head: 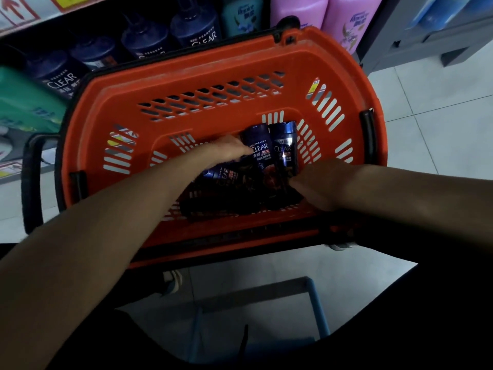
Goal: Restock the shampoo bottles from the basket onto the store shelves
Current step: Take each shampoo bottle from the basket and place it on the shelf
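An orange plastic basket (pixel 186 84) stands in front of the shelves, below me. At its bottom lie several dark blue CLEAR shampoo bottles: one upright-facing in the middle (pixel 258 148), one beside it on the right (pixel 286 148), and one lying aslant lower left (pixel 220 174). My left hand (pixel 226 153) reaches into the basket, its fingertips against the middle bottle and its wrist over the slanted one. From the right, my right hand (pixel 320 184) touches the lower end of the right bottle. The fingers of both hands are blurred and in shadow.
Large dark CLEAR bottles (pixel 196 30) stand on the shelf behind the basket, with a teal bottle (pixel 241 14) and pink bottles (pixel 344 20) to their right. Green packs (pixel 24 105) sit at left. Black basket handles (pixel 32 182) hang down. Pale floor tiles (pixel 432 124) stretch right.
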The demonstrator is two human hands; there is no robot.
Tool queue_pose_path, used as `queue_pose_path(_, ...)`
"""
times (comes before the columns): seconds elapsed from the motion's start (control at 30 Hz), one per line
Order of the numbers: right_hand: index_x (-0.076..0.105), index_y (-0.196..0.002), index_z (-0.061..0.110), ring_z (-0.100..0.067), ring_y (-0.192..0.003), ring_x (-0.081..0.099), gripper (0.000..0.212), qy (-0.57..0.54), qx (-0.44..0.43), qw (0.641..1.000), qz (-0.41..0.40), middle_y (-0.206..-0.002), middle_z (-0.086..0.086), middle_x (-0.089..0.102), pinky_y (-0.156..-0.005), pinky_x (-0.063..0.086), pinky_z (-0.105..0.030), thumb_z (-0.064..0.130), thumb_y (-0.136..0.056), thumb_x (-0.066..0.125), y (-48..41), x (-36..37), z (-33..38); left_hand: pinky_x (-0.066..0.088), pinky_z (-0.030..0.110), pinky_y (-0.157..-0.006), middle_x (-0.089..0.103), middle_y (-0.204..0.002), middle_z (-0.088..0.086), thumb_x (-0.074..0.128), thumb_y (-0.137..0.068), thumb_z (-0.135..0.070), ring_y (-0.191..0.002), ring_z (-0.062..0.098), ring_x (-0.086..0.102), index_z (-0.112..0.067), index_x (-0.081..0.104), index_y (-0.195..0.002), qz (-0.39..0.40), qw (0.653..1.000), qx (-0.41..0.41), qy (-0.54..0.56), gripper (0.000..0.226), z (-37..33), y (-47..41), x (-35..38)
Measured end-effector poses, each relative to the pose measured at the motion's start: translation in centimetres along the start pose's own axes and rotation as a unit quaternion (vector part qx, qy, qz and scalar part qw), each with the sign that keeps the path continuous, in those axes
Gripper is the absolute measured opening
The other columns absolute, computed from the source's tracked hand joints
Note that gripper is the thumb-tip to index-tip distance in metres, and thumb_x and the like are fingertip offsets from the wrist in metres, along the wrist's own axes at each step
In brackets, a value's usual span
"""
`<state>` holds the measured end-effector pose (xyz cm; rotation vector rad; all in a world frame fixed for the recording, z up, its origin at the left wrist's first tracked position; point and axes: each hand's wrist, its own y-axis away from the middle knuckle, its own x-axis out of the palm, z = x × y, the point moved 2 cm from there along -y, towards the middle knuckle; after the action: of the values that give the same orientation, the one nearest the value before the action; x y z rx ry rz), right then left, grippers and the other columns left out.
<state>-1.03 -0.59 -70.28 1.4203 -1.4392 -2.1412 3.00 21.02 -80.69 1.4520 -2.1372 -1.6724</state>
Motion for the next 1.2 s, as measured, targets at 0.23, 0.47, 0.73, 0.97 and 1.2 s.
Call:
queue_pose_path(0.23, 0.044, -0.149, 0.016, -0.029, -0.129, 0.055, 0.042, 0.033, 0.018, 0.999, 0.006, -0.146, -0.009, 0.052, -0.104, 0.049, -0.044, 0.022, -0.108, 0.042, -0.2, 0.2, 0.2, 0.054, 0.037, -0.1, 0.065, -0.129, 0.006, 0.073, -0.09, -0.05, -0.11, 0.022, 0.066, -0.012, 0.056, -0.137, -0.008, 0.999, -0.017, 0.043, 0.063, -0.1, 0.1, 1.5)
queue_pose_path(0.47, 0.052, -0.144, 0.013, -0.03, -0.12, 0.06, 0.039, 0.01, 0.018, 1.0, 0.0, -0.136, -0.011, 0.059, -0.1, 0.052, -0.043, 0.019, -0.106, 0.042, 0.1, 0.0, 0.0, 0.052, 0.04, -0.099, 0.052, -0.148, 0.012, 0.09, -0.079, -0.03, -0.131, 0.031, 0.054, -0.009, 0.041, -0.149, -0.035, 0.95, -0.106, 0.293, 0.088, -3.1, -1.2, 4.2)
queue_pose_path(0.73, 0.045, -0.151, 0.015, -0.031, -0.128, 0.057, 0.044, 0.033, 0.008, 0.999, 0.007, -0.145, -0.01, 0.054, -0.101, 0.051, -0.043, 0.021, -0.107, 0.04, 0.2, -0.1, 0.2, 0.052, 0.047, -0.107, 0.042, -0.159, 0.01, 0.095, -0.072, -0.028, -0.141, 0.034, 0.045, -0.01, 0.033, -0.156, -0.019, 0.937, -0.055, 0.345, 0.106, -2.3, 1.4, 3.2)
queue_pose_path(0.97, 0.052, -0.142, 0.016, -0.029, -0.117, 0.063, 0.041, 0.03, 0.037, 0.999, -0.001, -0.132, -0.008, 0.061, -0.086, 0.054, -0.038, 0.025, -0.102, 0.051, 0.3, -1.5, 1.2, 0.064, 0.043, -0.085, 0.079, -0.105, 0.001, 0.101, -0.05, -0.046, -0.1, 0.02, 0.074, -0.016, 0.074, -0.112, -0.143, 0.935, 0.008, 0.324, 0.074, -0.6, 5.6, 1.3)
queue_pose_path(1.2, 0.048, -0.14, 0.02, -0.028, -0.122, 0.06, 0.056, -0.116, 0.049, 0.981, -0.147, -0.134, -0.007, 0.061, -0.089, 0.049, -0.034, 0.046, -0.093, 0.064, 0.9, -6.7, 2.8, 0.061, 0.043, -0.092, 0.08, -0.101, -0.009, 0.097, -0.064, -0.038, -0.101, 0.013, 0.075, -0.031, 0.076, -0.107, -0.192, 0.913, 0.111, 0.341, 0.049, 0.2, 13.9, -4.3)
